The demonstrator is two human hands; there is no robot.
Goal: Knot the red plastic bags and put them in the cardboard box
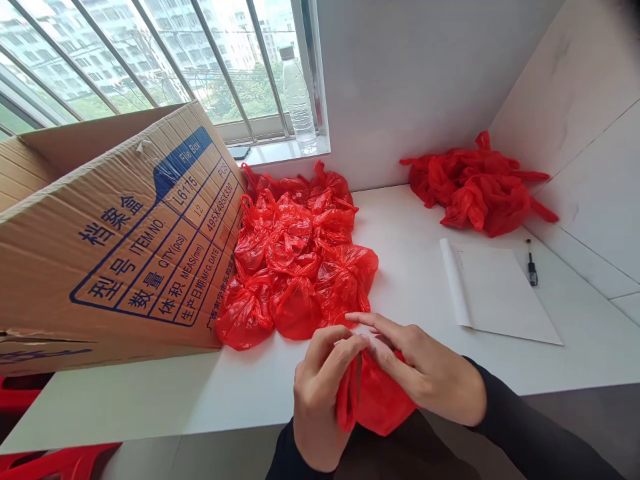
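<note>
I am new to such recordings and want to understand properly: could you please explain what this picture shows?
There is no machine here: a person works with bare hands, seen by a camera worn on the head, looking forward and down. The left hand holds a red bag; the right hand is also on it. On the white table are a cardboard box, tied red bags, a loose red heap, a paper pad and a pen.

I work in a plain indoor room, home or office unclear: barred window (165,57), tiled wall (590,173), white worktop (400,267), notepad (500,287).
</note>
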